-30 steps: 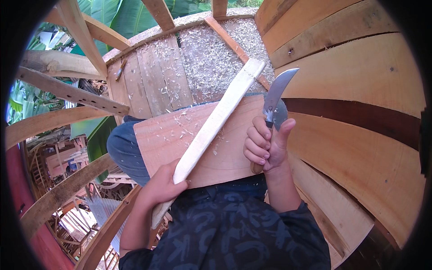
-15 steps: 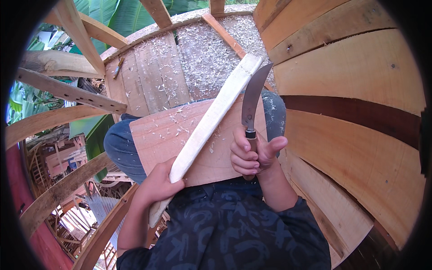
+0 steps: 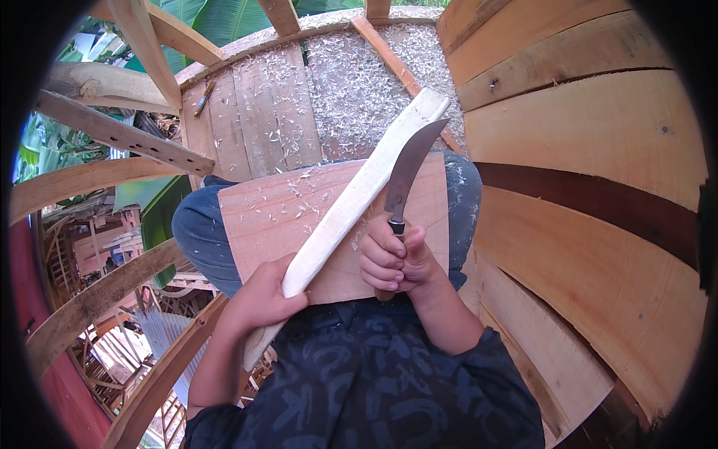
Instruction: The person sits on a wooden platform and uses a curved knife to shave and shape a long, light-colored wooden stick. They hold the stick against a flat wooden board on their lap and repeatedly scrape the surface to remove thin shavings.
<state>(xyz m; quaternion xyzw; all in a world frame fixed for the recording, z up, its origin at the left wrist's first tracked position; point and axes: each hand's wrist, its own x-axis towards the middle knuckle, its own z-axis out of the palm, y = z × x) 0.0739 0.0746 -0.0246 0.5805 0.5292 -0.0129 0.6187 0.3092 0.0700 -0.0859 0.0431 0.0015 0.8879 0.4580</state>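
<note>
My left hand point(image 3: 265, 298) is wrapped round the lower part of a long pale wooden stick point(image 3: 366, 187), which slants up to the right across my lap. In my right hand point(image 3: 396, 258) is a curved knife point(image 3: 410, 166), its handle inside my closed fingers and its blade pointing up. The blade overlaps the stick's upper right side in the view; whether it touches the wood I cannot tell. Beneath both lies a flat wooden board point(image 3: 258, 217) across my thighs, with pale shavings scattered on it.
Shavings cover much of the plank floor point(image 3: 250, 112) ahead. A small brush point(image 3: 203, 98) lies at its left. Plank walls point(image 3: 576, 127) curve up close on my right. Wooden ribs point(image 3: 112, 299) with gaps between them stand on the left, and a thin orange-brown strip point(image 3: 385, 54) lies ahead.
My right hand has moved left and slightly down, bringing the knife closer to the stick. Its thumb, sticking out before, is now folded against the handle. My left hand keeps its grip.
</note>
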